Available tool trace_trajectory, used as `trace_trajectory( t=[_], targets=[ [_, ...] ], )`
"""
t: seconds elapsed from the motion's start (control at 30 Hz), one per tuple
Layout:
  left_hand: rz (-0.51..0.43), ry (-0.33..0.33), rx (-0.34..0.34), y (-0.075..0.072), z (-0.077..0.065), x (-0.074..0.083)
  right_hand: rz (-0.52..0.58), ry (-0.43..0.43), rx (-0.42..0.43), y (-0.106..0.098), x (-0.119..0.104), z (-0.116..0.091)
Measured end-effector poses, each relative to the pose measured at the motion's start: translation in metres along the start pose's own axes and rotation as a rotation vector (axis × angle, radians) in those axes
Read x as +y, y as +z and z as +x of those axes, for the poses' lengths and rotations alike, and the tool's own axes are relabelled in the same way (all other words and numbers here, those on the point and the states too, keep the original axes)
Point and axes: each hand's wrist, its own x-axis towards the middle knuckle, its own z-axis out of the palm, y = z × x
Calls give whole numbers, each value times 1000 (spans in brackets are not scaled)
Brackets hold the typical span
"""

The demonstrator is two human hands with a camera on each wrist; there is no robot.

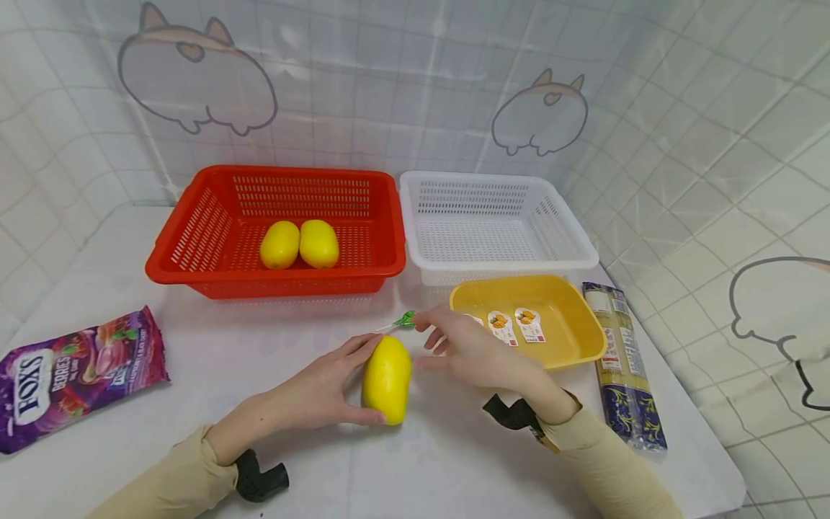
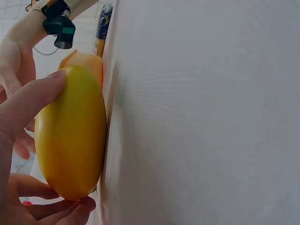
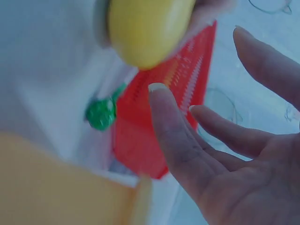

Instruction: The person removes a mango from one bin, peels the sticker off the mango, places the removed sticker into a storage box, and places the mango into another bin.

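Observation:
A yellow mango point(image 1: 387, 380) lies lengthwise on the white table. My left hand point(image 1: 324, 386) holds it from the left, thumb at the near end and fingers at the far end; the left wrist view shows this grip on the mango point(image 2: 72, 133) closely. Just right of it, my right hand point(image 1: 476, 353) hovers with loosely bent fingers and nothing visible between them. The right wrist view shows that hand point(image 3: 220, 154) apart from the fruit. Below the right forearm and hand, a yellow tray point(image 1: 570, 346) holds stickers point(image 1: 530, 326) with fruit pictures; the hand partly hides one.
A red basket point(image 1: 292, 283) with two more mangoes point(image 1: 300, 245) stands at the back left, beside a white basket point(image 1: 499, 270). A green-wrapped lollipop point(image 1: 406, 319) lies beyond the hands. A purple FOX'S candy bag point(image 1: 84, 375) is left; a pasta pack point(image 1: 624, 367) lies right.

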Motion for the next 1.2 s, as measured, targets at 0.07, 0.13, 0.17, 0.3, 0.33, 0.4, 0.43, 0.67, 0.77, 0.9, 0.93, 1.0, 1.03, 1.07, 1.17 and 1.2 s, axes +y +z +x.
trace_trajectory(
  t=[0.07,0.13,0.17,0.3,0.33,0.4,0.43,0.67,0.77,0.9,0.93,1.0,1.03,1.07,1.17,1.2],
  targets=[
    [-1,6,5,0,0,0,12,7,-38,5,0,1],
    [-2,10,12,0,0,0,5,24,-73,10,1,2],
    [-1,11,13,0,0,0,5,34,-87,12,1,3],
    [3,15,20,1,0,-1,-1,73,-135,20,4,5],
    [2,14,21,1,0,-1,-3,76,-145,22,5,6],
    [-3,8,20,1,0,-1,-2,85,-164,25,6,7],
    [-7,4,20,1,0,-1,-3,86,-170,26,6,8],
    [-23,-12,15,1,1,0,17,115,-181,35,10,12],
    [-26,-15,11,1,1,0,-2,107,-179,38,10,13],
    [-13,-24,8,0,1,-1,-26,97,-174,41,11,14],
    [-7,-23,8,0,1,-1,-27,95,-173,41,11,15],
    [10,-15,8,-1,1,-2,-29,98,-171,42,11,15],
    [20,-9,7,-3,1,-3,-26,97,-171,43,12,16],
    [29,-3,6,-4,1,-3,-25,99,-171,43,12,16],
    [64,15,-5,-10,-1,-4,-18,100,-172,43,12,17],
    [74,17,-10,-12,-1,-5,-20,101,-171,43,12,17]
  ],
)
